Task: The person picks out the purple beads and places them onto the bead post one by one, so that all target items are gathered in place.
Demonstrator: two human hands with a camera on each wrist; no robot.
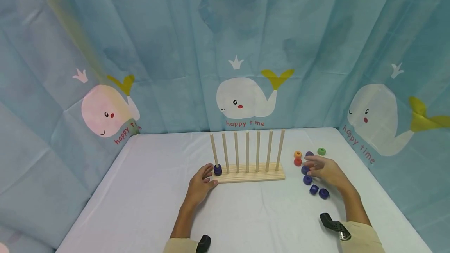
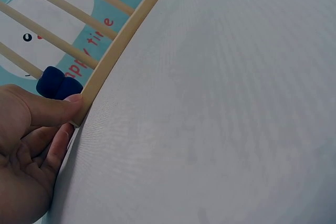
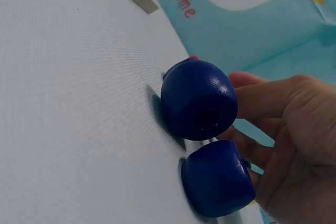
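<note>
A wooden rack with several upright pegs stands on the white table. Two dark blue beads are stacked on its leftmost peg. My left hand grips the left end of the base; in the left wrist view the thumb presses its corner, with the other fingers around the end. At the right, my right hand reaches over loose blue beads, fingers apart and loosely bent. Its thumb and fingertips are beside one blue bead. In the right wrist view, nearer blue beads partly hide the fingertips.
An orange bead and a red bead lie between the rack and my right hand. A green bead is farther back. Several blue beads lie nearer me. A blue whale-print curtain hangs behind the table.
</note>
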